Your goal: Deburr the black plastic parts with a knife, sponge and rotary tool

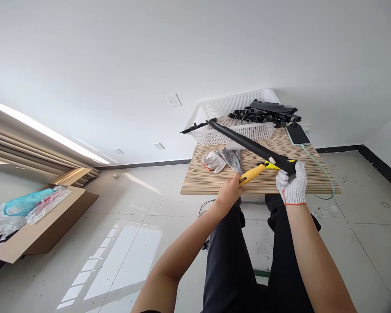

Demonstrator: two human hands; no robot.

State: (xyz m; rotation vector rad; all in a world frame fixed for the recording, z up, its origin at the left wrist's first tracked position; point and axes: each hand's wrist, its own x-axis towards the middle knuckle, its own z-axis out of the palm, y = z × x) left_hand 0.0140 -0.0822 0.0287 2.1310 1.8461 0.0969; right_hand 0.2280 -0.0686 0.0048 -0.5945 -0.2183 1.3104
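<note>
My bare left hand (230, 189) is closed around the handle of a yellow utility knife (251, 174). Its front end meets the near side of a long black plastic trim strip (244, 141); the blade is too small to make out. In a white knitted glove with an orange cuff, my right hand (293, 184) grips the strip's wide near end. The strip slants up and away to the left, its far end over the basket's front rim. A small pale piece (271, 160) sits on its edge. Something yellow (273, 166) shows below the strip, partly hidden.
A white plastic basket (211, 138) with several black plastic parts (267, 112) stands at the table's back. On the wood-grain table (195, 184) lie a white glove (214, 161), a grey glove (232, 159) and a phone (297, 134) on a green cable. A cardboard box (52, 226) is at left.
</note>
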